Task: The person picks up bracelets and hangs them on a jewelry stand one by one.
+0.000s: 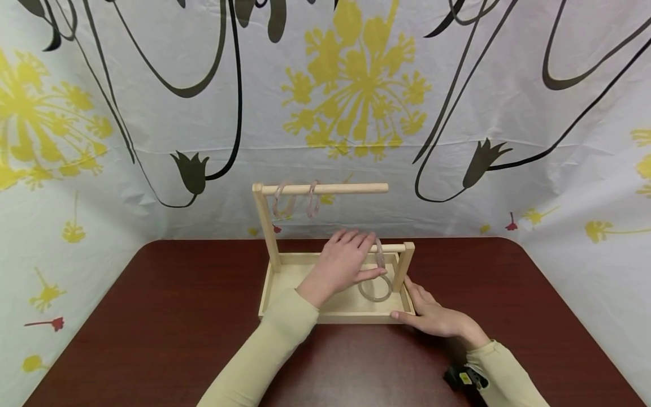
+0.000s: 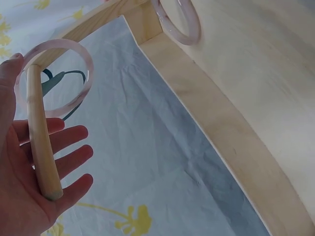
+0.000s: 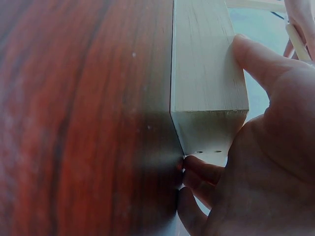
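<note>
A wooden bangle stand (image 1: 290, 319) has a tray base, a tall bar at left and a short peg (image 2: 42, 142) at right. Around the short peg hangs a pale pink bangle (image 2: 88, 73), close to the post. My left hand (image 1: 343, 265) is at this peg, fingers extended beside it and thumb tip right at the bangle. Another bangle (image 1: 375, 298) lies in the tray near the right post. My right hand (image 1: 432, 316) grips the tray's front right corner, thumb on the front wall and fingers around the side.
Two pink bangles, a left one (image 1: 277, 200) and a right one (image 1: 312, 200), hang on the tall bar. The stand rests on a dark red-brown table (image 1: 203, 294). Behind it hangs a white cloth (image 1: 325, 164) printed with flowers.
</note>
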The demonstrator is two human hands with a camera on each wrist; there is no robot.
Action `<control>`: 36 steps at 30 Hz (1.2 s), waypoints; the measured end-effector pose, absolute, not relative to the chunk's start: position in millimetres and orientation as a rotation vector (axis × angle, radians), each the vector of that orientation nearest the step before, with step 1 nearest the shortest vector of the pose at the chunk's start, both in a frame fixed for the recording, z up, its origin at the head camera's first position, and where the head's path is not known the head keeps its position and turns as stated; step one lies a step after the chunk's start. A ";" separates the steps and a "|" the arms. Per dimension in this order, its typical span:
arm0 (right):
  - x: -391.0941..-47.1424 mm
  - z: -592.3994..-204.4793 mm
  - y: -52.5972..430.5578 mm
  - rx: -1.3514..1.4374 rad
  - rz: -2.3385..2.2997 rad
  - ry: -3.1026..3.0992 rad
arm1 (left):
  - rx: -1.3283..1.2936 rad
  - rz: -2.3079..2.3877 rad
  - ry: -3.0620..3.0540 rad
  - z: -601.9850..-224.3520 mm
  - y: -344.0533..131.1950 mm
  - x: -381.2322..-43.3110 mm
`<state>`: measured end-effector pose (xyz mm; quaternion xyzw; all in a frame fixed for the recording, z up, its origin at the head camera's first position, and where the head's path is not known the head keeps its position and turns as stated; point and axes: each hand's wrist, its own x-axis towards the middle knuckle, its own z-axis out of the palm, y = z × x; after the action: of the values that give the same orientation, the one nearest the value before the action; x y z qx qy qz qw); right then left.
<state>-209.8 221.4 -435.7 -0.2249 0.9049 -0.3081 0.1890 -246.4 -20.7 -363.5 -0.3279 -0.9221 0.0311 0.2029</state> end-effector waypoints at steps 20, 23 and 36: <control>-209.4 -432.0 218.6 -0.557 -0.855 2.537 | -0.867 0.086 -2.610 -365.3 -15.6 -246.0; -208.9 -431.4 218.5 -0.553 -0.857 2.530 | -0.869 0.083 -2.610 -365.8 -15.5 -246.2; -207.8 -431.1 218.0 -0.549 -0.857 2.537 | -0.901 0.005 -2.671 -362.6 -18.6 -245.7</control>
<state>-207.8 218.0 -431.1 -0.1967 0.9089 -0.3069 0.2026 -245.7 -18.6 -362.6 -0.3156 -0.9352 0.0016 0.1606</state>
